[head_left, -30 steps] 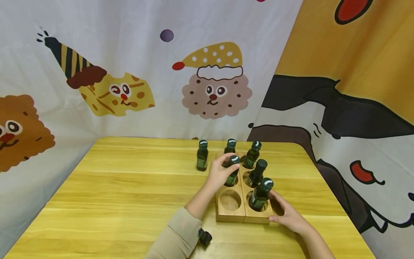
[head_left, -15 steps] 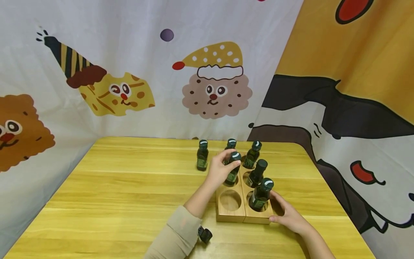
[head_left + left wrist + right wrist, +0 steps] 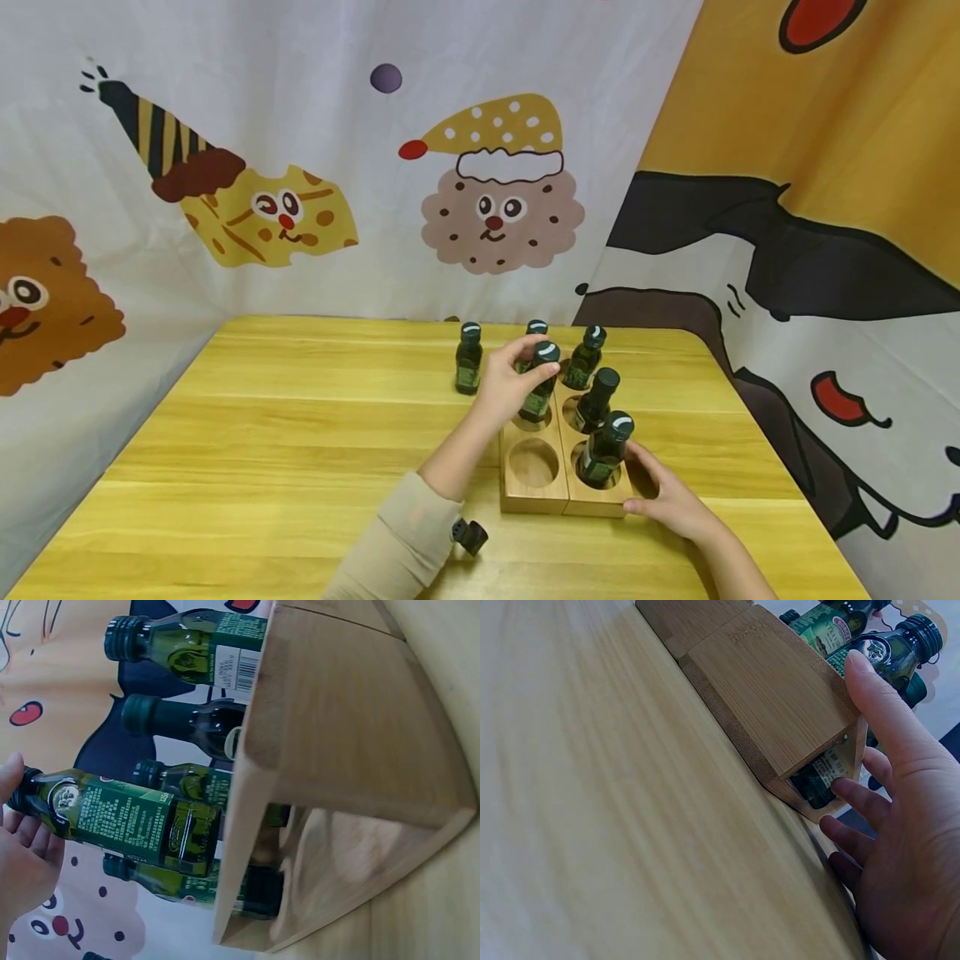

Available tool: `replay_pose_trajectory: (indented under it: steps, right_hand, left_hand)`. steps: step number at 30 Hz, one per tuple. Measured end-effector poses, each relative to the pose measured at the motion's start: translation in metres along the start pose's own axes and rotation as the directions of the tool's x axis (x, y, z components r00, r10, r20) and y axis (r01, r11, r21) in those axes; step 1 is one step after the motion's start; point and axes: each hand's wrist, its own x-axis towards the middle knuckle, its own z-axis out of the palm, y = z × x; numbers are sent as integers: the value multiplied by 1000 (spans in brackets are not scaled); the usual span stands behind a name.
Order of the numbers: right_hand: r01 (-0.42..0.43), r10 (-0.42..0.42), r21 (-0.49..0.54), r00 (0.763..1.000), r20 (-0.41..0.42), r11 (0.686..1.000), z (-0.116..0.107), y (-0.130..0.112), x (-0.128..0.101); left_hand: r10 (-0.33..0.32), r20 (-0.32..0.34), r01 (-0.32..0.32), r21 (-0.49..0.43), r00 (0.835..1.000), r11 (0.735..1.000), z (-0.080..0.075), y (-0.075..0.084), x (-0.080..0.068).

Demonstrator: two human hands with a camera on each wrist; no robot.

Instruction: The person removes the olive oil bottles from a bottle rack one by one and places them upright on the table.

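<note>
My left hand (image 3: 501, 390) pinches a small green glass bottle (image 3: 537, 402) by its dark cap. In the left wrist view this labelled bottle (image 3: 127, 817) is raised, its base near the top of the wooden rack (image 3: 352, 712). That rack (image 3: 534, 505) is two blocks set side by side, with round holes; its front left hole is vacant. My right hand (image 3: 671, 496) grips the front right corner, thumb at the front and fingers along the side. Beside it, a bottle (image 3: 602, 454) stands in the front right hole. The right wrist view shows the fingers bent at the rack's open side (image 3: 817, 776).
A darker bottle (image 3: 596, 402) and another green bottle (image 3: 583, 360) stand in the right row. One more bottle (image 3: 536, 327) is at the back left, partly hidden. Left of the rack, a bottle (image 3: 468, 362) stands upright on the wooden table (image 3: 262, 433).
My left hand has drawn the pinched bottle slightly upward, baring more of its hole in the rack. The right hand has stayed at the rack's corner.
</note>
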Motion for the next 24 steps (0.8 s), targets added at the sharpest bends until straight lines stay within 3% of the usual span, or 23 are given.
replay_pose_trajectory:
  steps: [13, 21, 24]
  right_hand:
    - [-13, 13, -7, 1000, -2, 1000, 0, -1, 1]
    - [-12, 12, -4, 1000, -3, 1000, 1, -1, 0]
    - [-15, 14, -7, 1000, -2, 1000, 1, -1, 0]
  left_hand:
    - [34, -20, -35, -44, 999, 998, -26, 12, -1]
    - [9, -35, -11, -52, 999, 999, -49, 17, -3]
    - [2, -42, -3, -33, 999, 999, -59, 28, -5]
